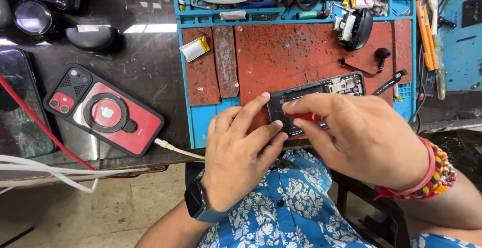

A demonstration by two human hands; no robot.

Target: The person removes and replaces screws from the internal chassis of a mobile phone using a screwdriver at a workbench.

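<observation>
Two bare hands are working close together over an opened phone [321, 95] that is lying on a worn red work mat [291, 52]. The left hand [241, 150] is pressing its fingertips [264, 96] against the near left corner of the opened phone, steadying it, with nothing gripped. The right hand [361, 137] is pinching a small red-handled tool [305, 117] between thumb and forefinger, right over the phone's lower edge; where its tip is touching is hidden. A dark smartwatch [197, 203] is sitting on the left wrist and a beaded bracelet [437, 172] on the right.

Inside the opened phone, circuit parts are showing at its far right end. Just beyond that end, a black earbud [383, 54] is lying on the mat, and a black earbud case [357, 27] is standing open behind it. A small silver battery cell [195, 48] is resting well to the left of the opened phone, at the mat's far left corner. Further left, off the mat, a phone in a red case [103, 110] is lying face down with a white cable [175, 148] plugged in.
</observation>
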